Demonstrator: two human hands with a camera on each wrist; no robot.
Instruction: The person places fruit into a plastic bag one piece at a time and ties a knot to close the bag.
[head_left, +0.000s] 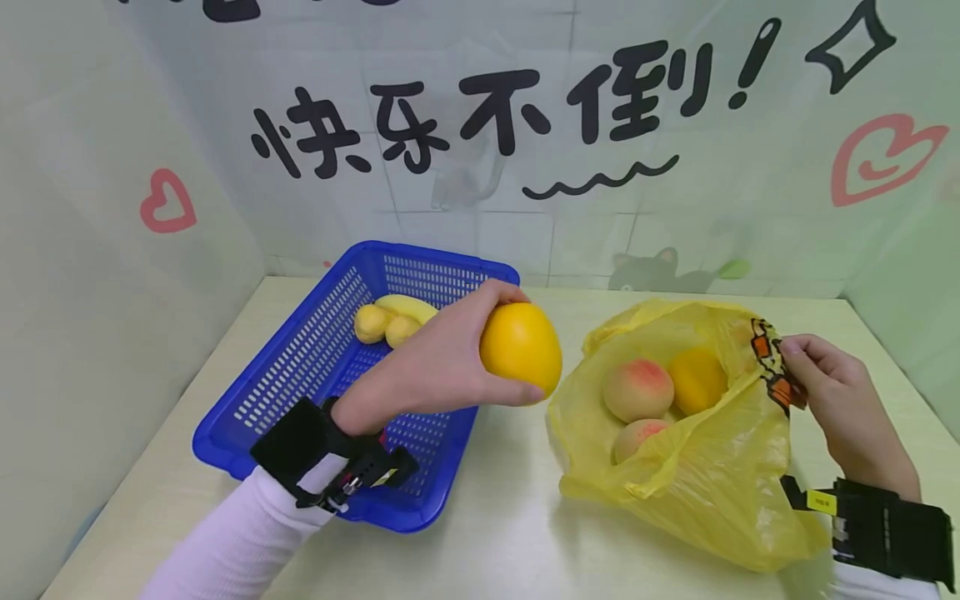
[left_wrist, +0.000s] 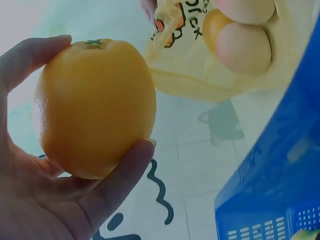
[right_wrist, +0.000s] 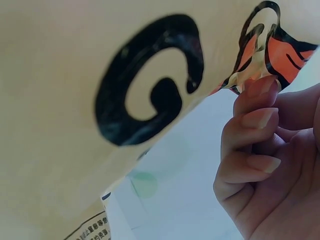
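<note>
My left hand (head_left: pixel 457 350) grips an orange (head_left: pixel 521 350) between thumb and fingers, held up between the basket and the bag. In the left wrist view the orange (left_wrist: pixel 97 107) shows its green stem end. With fingertips and thumb my right hand (head_left: pixel 847 400) pinches the rim of a yellow plastic bag (head_left: pixel 720 492); the right wrist view shows the curled fingers (right_wrist: pixel 250 167) at the bag's printed edge. Inside the bag's mouth lie two peaches, one peach (head_left: pixel 637 390) behind the other peach (head_left: pixel 637 437), and another orange fruit (head_left: pixel 697 381) beside them.
A blue plastic basket (head_left: pixel 285 367) stands on the left of the table (head_left: pixel 517 517). It holds a banana (head_left: pixel 408 308) and two roundish yellow-brown items, one of them a potato-like piece (head_left: pixel 371 323). Behind the table hangs a printed curtain (head_left: pixel 480 183).
</note>
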